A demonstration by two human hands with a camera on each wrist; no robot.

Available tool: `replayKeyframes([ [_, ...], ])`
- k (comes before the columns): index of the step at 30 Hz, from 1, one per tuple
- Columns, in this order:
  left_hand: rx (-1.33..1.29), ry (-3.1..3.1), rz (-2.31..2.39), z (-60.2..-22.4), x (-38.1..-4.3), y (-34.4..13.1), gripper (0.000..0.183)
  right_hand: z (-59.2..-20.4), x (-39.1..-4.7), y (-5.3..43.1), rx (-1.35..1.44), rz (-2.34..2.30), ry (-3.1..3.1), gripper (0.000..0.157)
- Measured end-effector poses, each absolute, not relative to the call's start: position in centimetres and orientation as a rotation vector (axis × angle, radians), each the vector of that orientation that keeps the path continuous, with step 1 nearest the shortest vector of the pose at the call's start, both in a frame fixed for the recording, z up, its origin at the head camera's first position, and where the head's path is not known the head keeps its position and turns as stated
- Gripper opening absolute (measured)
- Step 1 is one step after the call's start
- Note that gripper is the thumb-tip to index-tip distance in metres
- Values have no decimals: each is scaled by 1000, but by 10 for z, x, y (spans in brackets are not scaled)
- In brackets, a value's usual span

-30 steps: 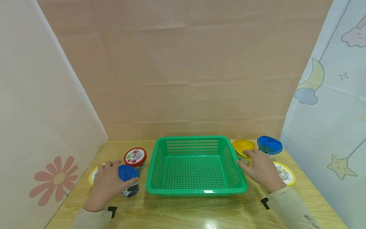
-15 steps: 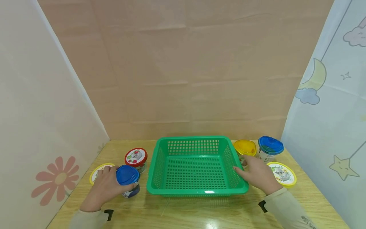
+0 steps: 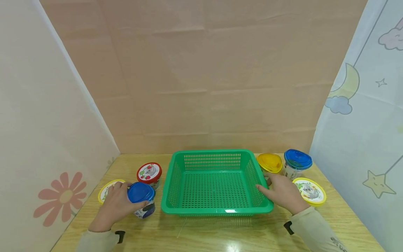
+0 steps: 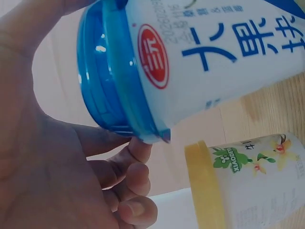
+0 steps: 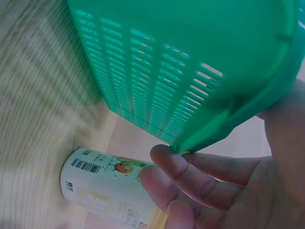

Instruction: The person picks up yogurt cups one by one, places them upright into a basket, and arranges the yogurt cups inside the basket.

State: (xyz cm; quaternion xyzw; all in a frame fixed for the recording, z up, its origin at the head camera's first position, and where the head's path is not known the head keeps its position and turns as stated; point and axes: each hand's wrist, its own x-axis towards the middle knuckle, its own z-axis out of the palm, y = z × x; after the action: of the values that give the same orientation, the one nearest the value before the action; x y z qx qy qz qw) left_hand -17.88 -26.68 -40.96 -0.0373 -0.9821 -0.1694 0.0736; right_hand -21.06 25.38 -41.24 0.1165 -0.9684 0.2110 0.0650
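In the head view my left hand [image 3: 114, 206] holds a blue-lidded yogurt cup [image 3: 141, 192] at the left. The left wrist view shows thumb and fingers on either side of its blue lid [image 4: 105, 71]. My right hand [image 3: 283, 193] grips the right rim of a green plastic basket [image 3: 217, 211], thumb over the inner side. Its fingers [image 5: 169, 160] touch the rim from below in the right wrist view. The basket has slotted walls and stands with nothing inside.
Left of the basket are a red-lidded cup [image 3: 149, 172] and a yellow-lidded cup [image 3: 105, 190], partly behind my left hand. On the right stand another blue-lidded cup [image 3: 297, 160], an amber-lidded cup [image 3: 269, 162] and a yellow-lidded cup [image 3: 310, 191]. Cloth walls enclose the wooden table [image 3: 201, 234].
My right hand has come down from near the amber-lidded cup onto the basket's right rim. My left hand has closed around the blue-lidded cup, which has shifted slightly.
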Motion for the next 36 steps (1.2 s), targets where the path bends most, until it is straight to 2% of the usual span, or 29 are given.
replayKeyframes([
  [16, -128, -2923, -591, -403, -174, -267, 91, -414, -211, 252, 337, 611, -2907, 55],
  [24, -80, -2885, -628, -391, -175, -262, 95, -417, -211, 251, 341, 617, -2890, 67],
  [36, -114, -2715, -618, -364, -183, -243, 93, -419, -211, 248, 361, 597, -2831, 56],
])
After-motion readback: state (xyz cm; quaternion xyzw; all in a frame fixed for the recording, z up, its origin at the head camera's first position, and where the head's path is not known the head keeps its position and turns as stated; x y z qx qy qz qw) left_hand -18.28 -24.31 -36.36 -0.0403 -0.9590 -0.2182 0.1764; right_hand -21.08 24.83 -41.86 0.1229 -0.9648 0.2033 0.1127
